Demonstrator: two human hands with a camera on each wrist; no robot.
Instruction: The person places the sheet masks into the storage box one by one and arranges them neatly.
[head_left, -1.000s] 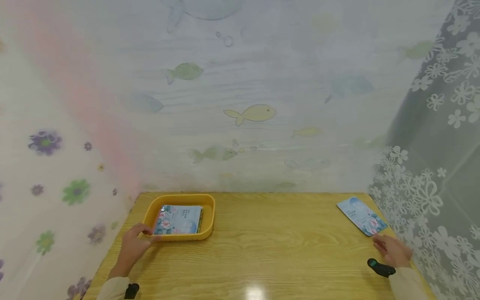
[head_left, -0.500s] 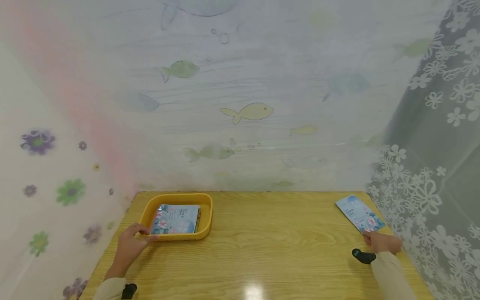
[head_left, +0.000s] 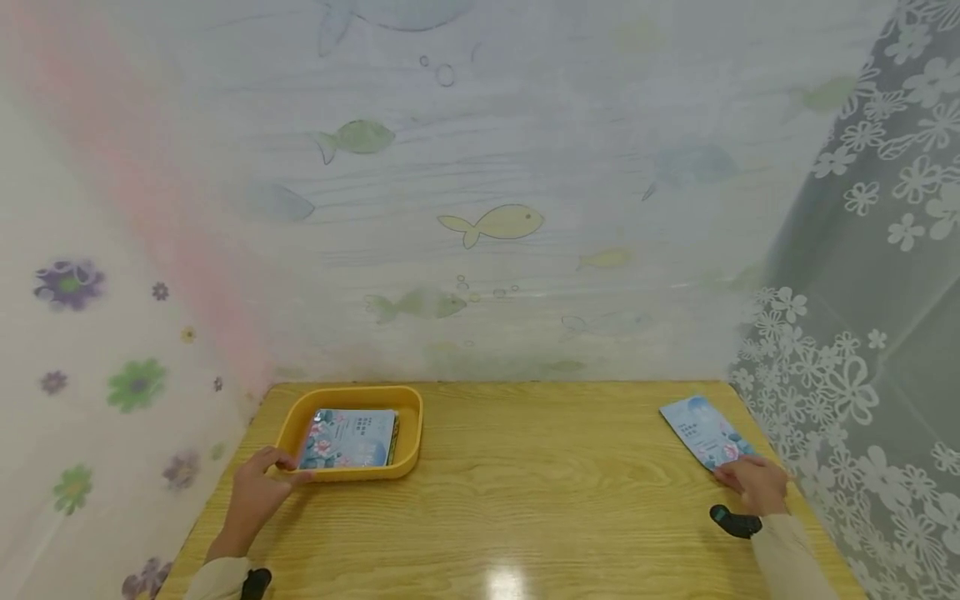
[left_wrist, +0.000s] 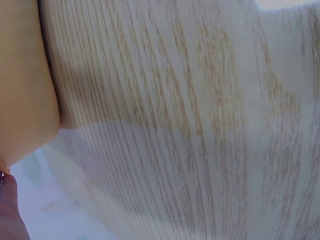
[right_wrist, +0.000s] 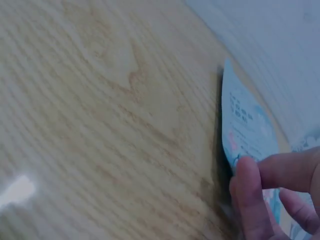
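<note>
In the head view my left hand (head_left: 258, 492) grips the near left corner of a yellow plastic tray (head_left: 367, 473), thumb on the outside and fingers over the rim. A light-blue flat packet (head_left: 348, 437) printed with pink flowers lies inside it, on top of a darker patterned one (head_left: 393, 442). The tray's wall (left_wrist: 25, 75) fills the upper left of the left wrist view. At the right of the table, my right hand (head_left: 757, 486) pinches the lower end of a matching light-blue packet (head_left: 697, 429). Thumb and index finger meet at that packet's edge (right_wrist: 245, 120) in the right wrist view.
The wood-grain table (head_left: 517, 492) runs back to a pale wall (head_left: 502, 292) with painted fish. Flower-patterned side walls stand at left and right. Each wrist wears a black strap (head_left: 735, 522). Light reflects off the near part of the table.
My right hand has moved left and forward, from touching the packet's lower corner to pinching it; the packet has shifted slightly left. My left hand keeps its grip on the tray.
</note>
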